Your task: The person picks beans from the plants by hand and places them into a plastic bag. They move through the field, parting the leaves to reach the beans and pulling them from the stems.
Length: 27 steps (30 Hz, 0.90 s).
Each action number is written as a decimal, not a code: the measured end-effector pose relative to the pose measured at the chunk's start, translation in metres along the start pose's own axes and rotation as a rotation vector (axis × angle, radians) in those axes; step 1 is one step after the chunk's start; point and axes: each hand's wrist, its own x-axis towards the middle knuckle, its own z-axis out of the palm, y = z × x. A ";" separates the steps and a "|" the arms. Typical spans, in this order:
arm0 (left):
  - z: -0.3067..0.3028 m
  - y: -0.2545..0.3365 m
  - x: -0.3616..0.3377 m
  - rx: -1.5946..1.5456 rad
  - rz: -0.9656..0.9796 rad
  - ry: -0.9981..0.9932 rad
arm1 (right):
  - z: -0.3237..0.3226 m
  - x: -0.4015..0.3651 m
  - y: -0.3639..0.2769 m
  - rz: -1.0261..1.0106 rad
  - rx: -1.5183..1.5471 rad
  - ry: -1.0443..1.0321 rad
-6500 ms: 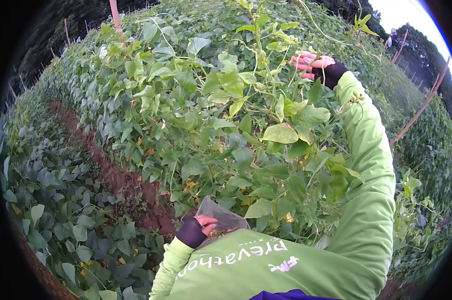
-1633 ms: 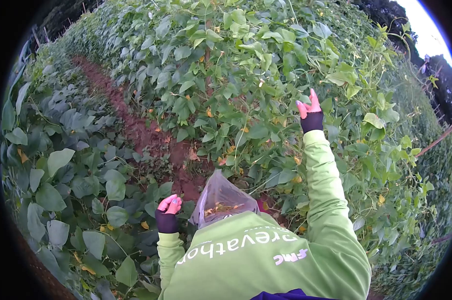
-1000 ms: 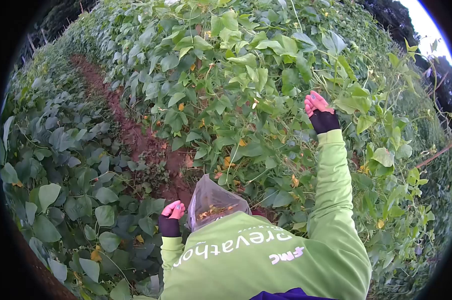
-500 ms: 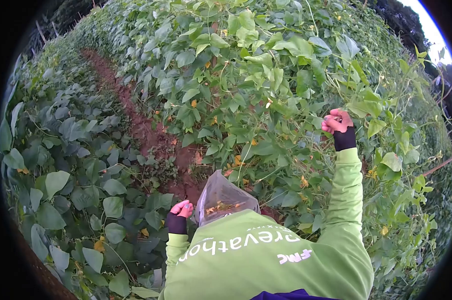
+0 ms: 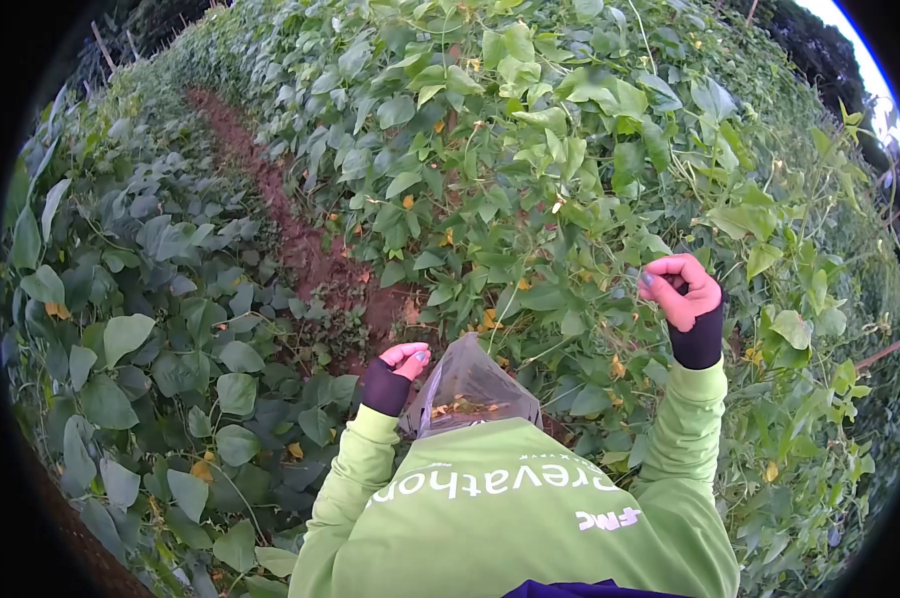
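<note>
Both hands look pinched, on what I cannot tell: right hand (image 5: 695, 295) by the vines (image 5: 545, 118), where a light touch suits, left hand (image 5: 404, 360) beside the bag (image 5: 475, 371) at the green shirt (image 5: 515, 528)

A path of reddish dirt (image 5: 315, 264) runs away on your left; broad-leaved plants (image 5: 128, 337) crowd its left side; thin posts (image 5: 102, 45) stand at your upper left; dark trees (image 5: 814, 52) edge pale sky (image 5: 862, 55) at upper right.
</note>
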 end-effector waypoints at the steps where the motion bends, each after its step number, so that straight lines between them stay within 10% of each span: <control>1: 0.011 0.018 0.010 0.039 0.011 -0.039 | 0.025 -0.009 -0.007 -0.014 0.041 -0.116; 6: 0.076 0.082 0.072 0.276 0.430 -0.133 | 0.113 -0.062 0.040 -0.074 -0.133 -1.094; 12: 0.161 0.109 0.140 0.603 0.840 -0.111 | 0.096 -0.043 0.058 -0.006 0.038 -0.629; 18: 0.175 0.095 0.265 -0.275 0.322 0.054 | 0.073 -0.044 0.080 0.238 0.088 -0.597; 27: 0.181 0.131 0.347 -0.396 0.369 0.179 | 0.067 -0.043 0.105 0.281 0.170 -0.636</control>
